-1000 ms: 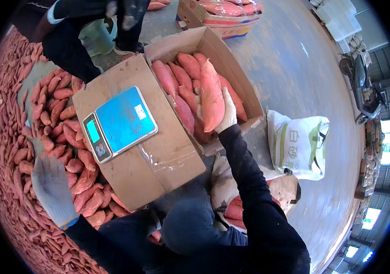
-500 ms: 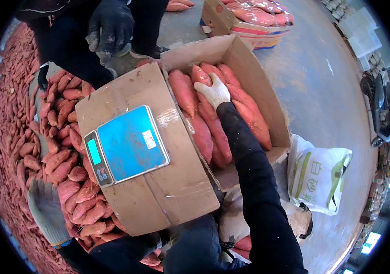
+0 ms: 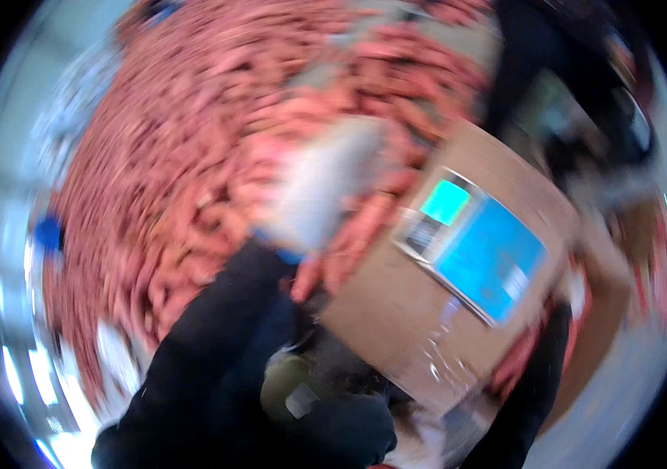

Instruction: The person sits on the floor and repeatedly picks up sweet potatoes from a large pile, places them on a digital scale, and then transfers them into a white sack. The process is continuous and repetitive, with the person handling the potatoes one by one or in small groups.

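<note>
Motion smears the whole view. My left hand [image 3: 322,187], in a white glove, is over the big pile of sweet potatoes [image 3: 200,211]; its fingers are too blurred to show any grip. To the right, a digital scale [image 3: 490,258] with a blue plate and a lit green display rests on a cardboard flap [image 3: 396,328]. Beyond the flap is the open cardboard box [image 3: 603,313], with sweet potatoes [image 3: 517,363] at its near side. My right hand [image 3: 576,293] is at the box, mostly hidden behind its own dark sleeve and blur.
Another person in dark clothing [image 3: 545,70] is at the upper right, beyond the scale. Sweet potatoes cover the floor on the left and far side. My knees are below the flap. A whitish bundle [image 3: 114,352] lies at the lower left.
My view has swung left, so the scale and box now appear farther right. My left hand has reached farther out over the pile. My right hand stays at the box.
</note>
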Demonstrator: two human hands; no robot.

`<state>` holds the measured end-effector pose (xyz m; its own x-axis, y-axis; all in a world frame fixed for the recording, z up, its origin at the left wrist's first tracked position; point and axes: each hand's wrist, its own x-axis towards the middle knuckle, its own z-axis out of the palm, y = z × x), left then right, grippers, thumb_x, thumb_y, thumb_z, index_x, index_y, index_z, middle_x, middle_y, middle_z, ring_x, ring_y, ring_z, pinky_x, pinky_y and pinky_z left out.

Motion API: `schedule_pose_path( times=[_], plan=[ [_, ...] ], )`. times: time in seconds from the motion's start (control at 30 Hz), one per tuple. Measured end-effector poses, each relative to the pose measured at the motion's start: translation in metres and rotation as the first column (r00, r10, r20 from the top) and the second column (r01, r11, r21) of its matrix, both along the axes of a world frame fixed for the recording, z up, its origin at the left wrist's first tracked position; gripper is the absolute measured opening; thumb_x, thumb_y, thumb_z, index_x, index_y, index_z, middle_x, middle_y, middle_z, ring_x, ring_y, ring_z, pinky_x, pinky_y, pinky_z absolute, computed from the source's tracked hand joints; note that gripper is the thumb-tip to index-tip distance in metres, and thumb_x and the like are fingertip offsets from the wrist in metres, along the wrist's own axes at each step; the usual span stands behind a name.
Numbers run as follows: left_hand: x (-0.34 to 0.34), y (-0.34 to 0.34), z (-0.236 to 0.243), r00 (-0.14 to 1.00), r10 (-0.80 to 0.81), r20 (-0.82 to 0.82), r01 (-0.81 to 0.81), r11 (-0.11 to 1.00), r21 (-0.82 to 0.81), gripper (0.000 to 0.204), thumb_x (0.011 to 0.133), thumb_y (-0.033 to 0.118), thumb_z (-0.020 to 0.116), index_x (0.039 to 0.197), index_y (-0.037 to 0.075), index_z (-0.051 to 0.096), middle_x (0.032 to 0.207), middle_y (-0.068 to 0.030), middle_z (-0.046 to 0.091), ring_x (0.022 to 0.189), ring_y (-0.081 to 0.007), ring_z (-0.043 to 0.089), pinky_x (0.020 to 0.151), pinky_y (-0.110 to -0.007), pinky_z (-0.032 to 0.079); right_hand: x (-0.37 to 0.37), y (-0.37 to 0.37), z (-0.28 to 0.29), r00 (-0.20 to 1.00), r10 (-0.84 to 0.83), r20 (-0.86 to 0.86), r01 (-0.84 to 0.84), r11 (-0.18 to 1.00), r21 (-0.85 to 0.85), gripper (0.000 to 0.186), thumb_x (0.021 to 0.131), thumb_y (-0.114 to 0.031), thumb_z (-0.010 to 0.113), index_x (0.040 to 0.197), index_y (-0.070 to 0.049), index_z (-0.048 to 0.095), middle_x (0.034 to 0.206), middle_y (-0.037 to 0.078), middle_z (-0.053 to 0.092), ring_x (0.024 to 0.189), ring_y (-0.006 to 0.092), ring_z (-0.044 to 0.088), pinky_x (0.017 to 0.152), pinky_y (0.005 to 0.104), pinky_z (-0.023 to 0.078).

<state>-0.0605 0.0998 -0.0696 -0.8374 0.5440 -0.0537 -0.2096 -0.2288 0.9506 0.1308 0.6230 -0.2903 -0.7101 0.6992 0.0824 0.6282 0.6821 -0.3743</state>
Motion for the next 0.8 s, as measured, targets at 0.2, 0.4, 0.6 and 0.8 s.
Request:
schedule_pose_path(
  times=[0.2, 0.4, 0.6, 0.8],
  plan=[
    [0.013, 0.044, 0.0, 0.955, 0.285, -0.08, -0.288, 0.957, -0.029, 0.036, 0.098, 0.025, 0.052, 0.126, 0.003, 0.054, 0.098, -0.0058, 0.057, 0.086, -0.0138, 0.056, 0.073, -0.028, 0.044, 0.006, -0.003, 0.023, 0.972, -0.231, 0.04, 0.235, 0.959, -0.16, 0.071, 0.095, -0.055, 0.048, 0.136, 0.003, 0.049, 0.136, 0.026, 0.053, 0.12, 0.036, 0.056, 0.101, 0.0421, 0.045],
    [-0.011, 0.042, 0.018, 0.756, 0.65, 0.077, -0.65, 0.759, -0.032, 0.039, 0.093, 0.024, 0.055, 0.126, 0.003, 0.051, 0.083, -0.0059, 0.06, 0.069, -0.0153, 0.058, 0.058, -0.029, 0.047, 0.092, -0.006, 0.015, 0.947, -0.267, -0.178, 0.167, 0.884, -0.436, 0.063, 0.1, -0.045, 0.049, 0.141, 0.003, 0.046, 0.139, 0.022, 0.053, 0.127, 0.0311, 0.052, 0.105, 0.0381, 0.043],
    [-0.051, -0.141, -0.083, 0.337, 0.882, -0.331, -0.941, 0.3, -0.16, 0.057, 0.093, 0.024, 0.057, 0.144, 0.006, 0.04, 0.08, -0.0086, 0.062, 0.057, -0.0213, 0.056, 0.051, -0.034, 0.049, 0.185, -0.177, 0.182, 0.907, -0.295, -0.302, 0.079, 0.822, -0.564, 0.042, 0.097, -0.027, 0.06, 0.127, 0.002, 0.058, 0.109, 0.015, 0.062, 0.091, 0.0245, 0.06, 0.081, 0.0365, 0.052],
    [-0.06, -0.349, -0.181, 0.794, 0.6, 0.1, -0.259, 0.482, -0.837, 0.027, 0.086, 0.022, 0.061, 0.107, 0.005, 0.062, 0.077, -0.0099, 0.062, 0.061, -0.0217, 0.057, 0.052, -0.036, 0.047, 0.376, -0.261, 0.187, 0.751, -0.658, -0.053, 0.417, 0.535, -0.735, 0.044, 0.094, -0.02, 0.065, 0.132, 0.0, 0.056, 0.115, 0.018, 0.062, 0.096, 0.0263, 0.061, 0.08, 0.0401, 0.052]
  ],
)
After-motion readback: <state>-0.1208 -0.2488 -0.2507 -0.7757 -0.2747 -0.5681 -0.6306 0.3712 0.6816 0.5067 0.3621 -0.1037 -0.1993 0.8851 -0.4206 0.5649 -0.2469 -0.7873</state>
